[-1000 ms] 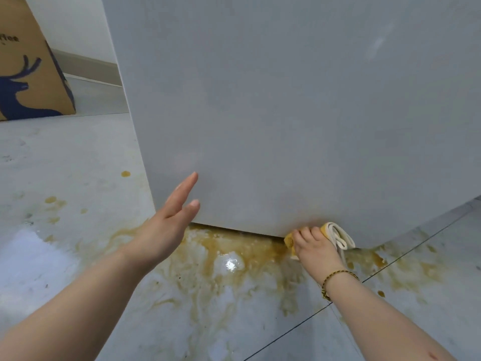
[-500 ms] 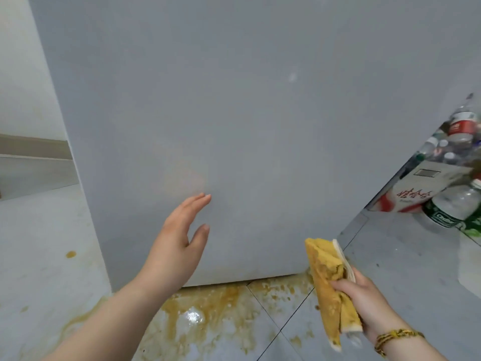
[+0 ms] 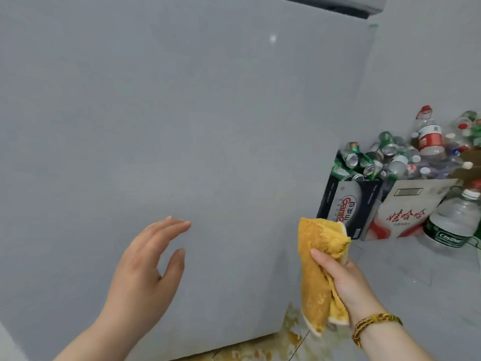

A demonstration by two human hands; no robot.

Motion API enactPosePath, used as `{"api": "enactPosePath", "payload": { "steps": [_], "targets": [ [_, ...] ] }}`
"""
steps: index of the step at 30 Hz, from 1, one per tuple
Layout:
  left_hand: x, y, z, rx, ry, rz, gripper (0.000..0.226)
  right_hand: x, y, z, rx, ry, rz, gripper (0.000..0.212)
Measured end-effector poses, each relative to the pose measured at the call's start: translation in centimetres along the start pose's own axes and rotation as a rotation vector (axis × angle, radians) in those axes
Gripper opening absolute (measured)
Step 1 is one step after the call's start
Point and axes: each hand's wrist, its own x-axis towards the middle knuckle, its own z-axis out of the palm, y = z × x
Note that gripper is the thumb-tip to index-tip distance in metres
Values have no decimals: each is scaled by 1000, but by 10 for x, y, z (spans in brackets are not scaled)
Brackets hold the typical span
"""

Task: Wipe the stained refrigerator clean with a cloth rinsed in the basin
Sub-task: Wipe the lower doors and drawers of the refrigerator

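Note:
The grey refrigerator (image 3: 182, 126) fills most of the view, its flat side facing me. My right hand (image 3: 343, 280) grips a folded yellow cloth (image 3: 316, 272), stained brown, held up in the air just off the refrigerator's lower right corner. My left hand (image 3: 145, 272) hovers in front of the lower panel with fingers straight and spread, holding nothing; whether it touches the surface is unclear. The basin is not in view.
Brown liquid stains (image 3: 291, 342) cover the tiled floor under the refrigerator's bottom edge. To the right stand cardboard boxes (image 3: 400, 212) heaped with empty cans and plastic bottles, and a large water bottle (image 3: 455, 222) beside them.
My right hand lifted the cloth from the floor edge under the refrigerator up to mid-height. The view swung right and upward, bringing the boxes of cans and bottles into sight.

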Motion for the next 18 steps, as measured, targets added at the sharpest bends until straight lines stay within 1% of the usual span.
{"api": "enactPosePath", "payload": {
  "steps": [2,4,7,8,11,12,14,16,18],
  "targets": [
    [15,24,29,24,78,36,36,20,-8,-20,70,-20,-44,6],
    [41,55,62,58,141,114,32,43,-12,-42,123,-23,-70,5],
    [83,101,108,114,217,195,38,78,-17,-66,208,16,-95,3],
    [95,113,120,142,255,205,39,87,-20,-71,219,13,-114,3],
    [124,135,149,278,373,267,46,114,-30,-81,241,-18,-192,16],
    [131,138,153,321,402,287,47,120,-33,-82,257,-30,-221,16],
    [144,144,162,384,426,294,49,134,-42,-84,268,-89,-265,16],
    [156,151,169,449,422,303,52,146,-55,-80,248,-160,-329,22],
    [167,156,171,550,391,296,63,152,-71,-72,264,-220,-396,27]
  ]
}}
